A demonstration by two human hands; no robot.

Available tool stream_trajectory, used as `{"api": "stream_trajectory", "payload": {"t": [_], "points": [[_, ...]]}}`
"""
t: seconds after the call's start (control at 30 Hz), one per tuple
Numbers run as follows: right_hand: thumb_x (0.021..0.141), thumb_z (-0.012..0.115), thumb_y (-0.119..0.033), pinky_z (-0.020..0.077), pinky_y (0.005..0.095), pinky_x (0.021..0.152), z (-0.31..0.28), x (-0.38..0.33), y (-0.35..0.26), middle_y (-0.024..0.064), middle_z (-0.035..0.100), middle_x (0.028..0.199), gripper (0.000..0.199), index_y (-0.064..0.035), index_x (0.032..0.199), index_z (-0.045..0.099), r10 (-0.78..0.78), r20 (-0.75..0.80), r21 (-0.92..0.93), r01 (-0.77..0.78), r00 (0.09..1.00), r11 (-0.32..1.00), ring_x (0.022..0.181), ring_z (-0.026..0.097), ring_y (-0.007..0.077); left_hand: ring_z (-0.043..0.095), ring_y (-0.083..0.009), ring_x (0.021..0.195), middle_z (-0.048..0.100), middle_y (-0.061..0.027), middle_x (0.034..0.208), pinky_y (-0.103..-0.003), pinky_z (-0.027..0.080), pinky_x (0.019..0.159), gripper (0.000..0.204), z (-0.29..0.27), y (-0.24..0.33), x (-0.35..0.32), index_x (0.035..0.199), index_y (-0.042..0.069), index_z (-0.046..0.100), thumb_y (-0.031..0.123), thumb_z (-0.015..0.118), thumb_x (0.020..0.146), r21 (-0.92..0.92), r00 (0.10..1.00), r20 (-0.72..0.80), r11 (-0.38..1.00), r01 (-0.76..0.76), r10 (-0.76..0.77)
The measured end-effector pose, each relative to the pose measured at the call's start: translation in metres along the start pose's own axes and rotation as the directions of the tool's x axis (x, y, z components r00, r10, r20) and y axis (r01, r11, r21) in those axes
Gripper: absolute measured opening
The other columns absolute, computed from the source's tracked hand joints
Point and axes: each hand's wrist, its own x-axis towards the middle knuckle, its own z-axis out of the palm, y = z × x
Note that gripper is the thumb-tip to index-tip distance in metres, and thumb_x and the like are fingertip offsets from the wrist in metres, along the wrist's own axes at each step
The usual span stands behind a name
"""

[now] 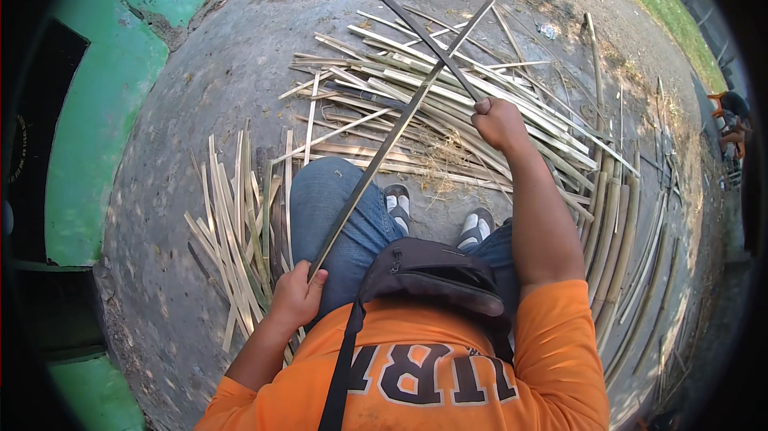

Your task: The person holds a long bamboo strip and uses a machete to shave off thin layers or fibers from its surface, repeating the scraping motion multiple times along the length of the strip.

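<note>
Near the left edge of the ground, between green wall and stick bundle, we can reach down; ahead, a strip pile bars us below the crossed knife and held strip; poles crowd the right edge.

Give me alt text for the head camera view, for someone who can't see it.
The person's right hand holds a long dark blade that crosses a long thin strip gripped by the left hand. Beyond, split strips lie piled on the ground, with bamboo poles at right.

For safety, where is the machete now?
In the head view, the machete is at upper centre, in the right hand, crossing the bamboo strip held by the left hand.
</note>
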Motion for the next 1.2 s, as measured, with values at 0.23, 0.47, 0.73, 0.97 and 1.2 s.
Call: {"api": "stream_trajectory", "payload": {"t": [0.23,0.47,0.73,0.97,1.2], "points": [[0.089,0.060,-0.029,0.0535,0.0500,0.086,-0.011,-0.011,-0.021,0.0272,0.072,0.094,0.032,-0.0019,0.096,0.074,-0.060,0.078,0.118,0.051,0.995,0.992,0.094,0.068,0.0460,0.059,-0.0524,0.069,0.055,-0.0268,0.067,-0.050,0.043,0.058,0.051,-0.003,-0.005,-0.001,0.086,0.000,0.049,0.046,0.055,0.106,-0.037,0.999,0.043,0.999,0.020,-0.019],[0.085,0.076,-0.040,0.0509,0.0489,0.070,-0.034,-0.041,-0.065,0.0217,0.067,0.077,0.037,-0.0036,0.083,0.070,-0.333,0.128,0.069,0.326,0.934,0.943,0.077,0.064,0.0432,0.056,-0.0440,0.060,0.052,-0.0219,0.065,-0.045,0.043,0.057,0.057,-0.005,-0.013,0.002,0.085,-0.001,0.050,0.052,0.053,0.106,-0.116,0.998,0.069,0.993,0.001,0.007],[0.084,0.058,-0.028,0.0541,0.0522,0.075,-0.021,-0.056,-0.077,0.0177,0.070,0.079,0.022,-0.0089,0.079,0.068,-0.480,0.269,-0.095,0.519,0.835,0.850,0.082,0.068,0.0417,0.060,-0.0317,0.065,0.058,-0.0182,0.070,-0.041,0.046,0.062,0.057,-0.010,-0.023,0.005,0.093,-0.002,0.058,0.053,0.053,0.106,-0.186,0.983,0.182,0.980,0.070,-0.036],[0.082,0.060,-0.025,0.0552,0.0516,0.077,-0.013,-0.045,-0.066,0.0184,0.072,0.084,0.020,-0.0090,0.083,0.071,-0.436,0.294,-0.095,0.480,0.851,0.872,0.084,0.069,0.0416,0.061,-0.0304,0.064,0.058,-0.0177,0.069,-0.041,0.046,0.061,0.056,-0.010,-0.018,0.005,0.094,-0.003,0.059,0.051,0.053,0.107,-0.152,0.989,0.150,0.987,0.044,-0.021],[0.087,0.059,-0.028,0.0557,0.0510,0.079,-0.010,-0.047,-0.067,0.0190,0.072,0.086,0.023,-0.0094,0.087,0.073,-0.335,0.291,-0.140,0.386,0.896,0.912,0.085,0.069,0.0414,0.057,-0.0298,0.060,0.055,-0.0173,0.066,-0.041,0.044,0.059,0.055,-0.005,-0.021,0.005,0.091,-0.002,0.057,0.050,0.051,0.108,-0.186,0.990,0.135,0.981,0.055,-0.030]]}}
